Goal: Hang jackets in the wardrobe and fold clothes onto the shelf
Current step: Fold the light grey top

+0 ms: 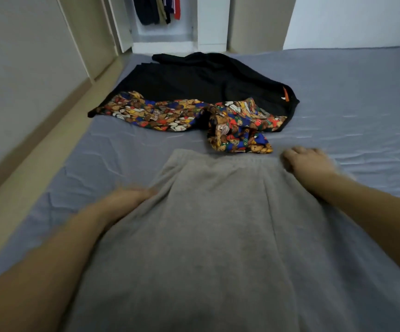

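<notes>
- Grey sweatpants (218, 224) lie spread lengthwise on the blue-grey bedsheet (350, 104), waistband at the far end, the legs running back toward the person and out of the bottom of the view.
- The step in hand looks like flattening the garment before its first fold (a judgement from the hands set at either edge).
- To do it well: draw both side edges outward evenly so the long ridges down the middle go flat, square the waistband, then fold one leg over the other with the seams lined up.
- The left hand (127, 196) sits at the left edge, about a third of the way down from the waistband; its fingertips disappear under or into a fold of the cloth, and motion blur keeps me from telling whether they pinch it or only press.
- The right hand (306, 161) is at the right corner of the waistband, fingers curled over the fabric's edge, apparently gripping it (also blurred).
- Beyond the waistband, just apart from it, lies a bear-print garment (237, 130) on top of a black garment (206, 80).
- The open wardrobe (165, 25) stands past the foot of the bed, with dark clothes hanging inside.
</notes>
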